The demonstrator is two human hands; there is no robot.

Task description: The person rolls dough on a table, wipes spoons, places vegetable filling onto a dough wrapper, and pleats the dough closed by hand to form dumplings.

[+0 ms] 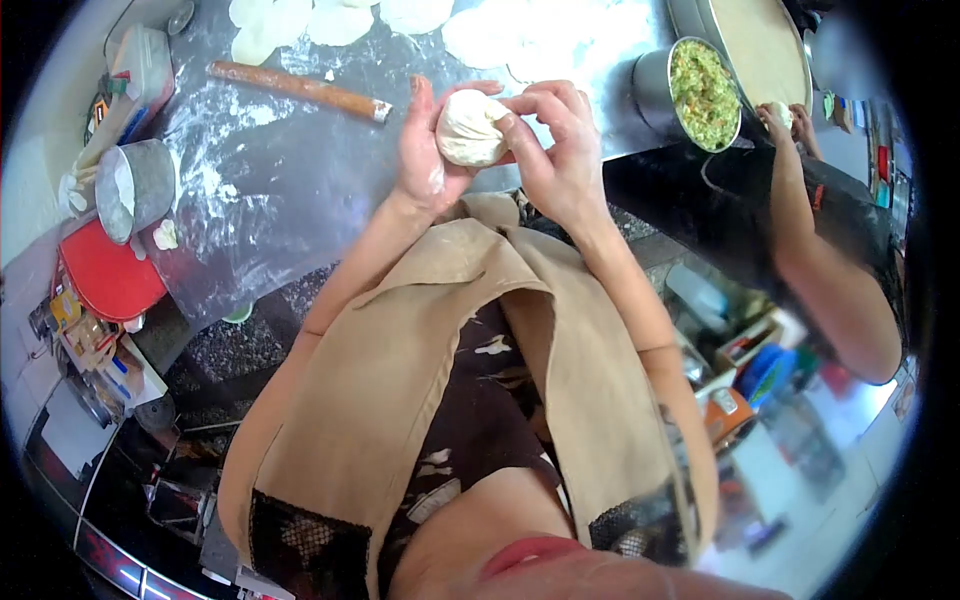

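A round, pleated dough bun (470, 127) sits in my left hand (425, 150), whose palm and fingers cup it from the side. My right hand (556, 140) pinches the folds of the same bun with thumb and fingers. Both hands are above the near edge of a floured metal table (300, 190). A wooden rolling pin (300, 90) lies on the table to the left of my hands. Flat dough rounds (340, 22) are spread along the far side. To the right stands a metal pot of chopped green filling (705, 95).
At the right, a co-worker's hands (785, 118) hold another piece of dough beside a large round tray (765, 50). A metal container with flour (135, 190), a clear plastic box (150, 65) and a red stool seat (108, 270) are at the left.
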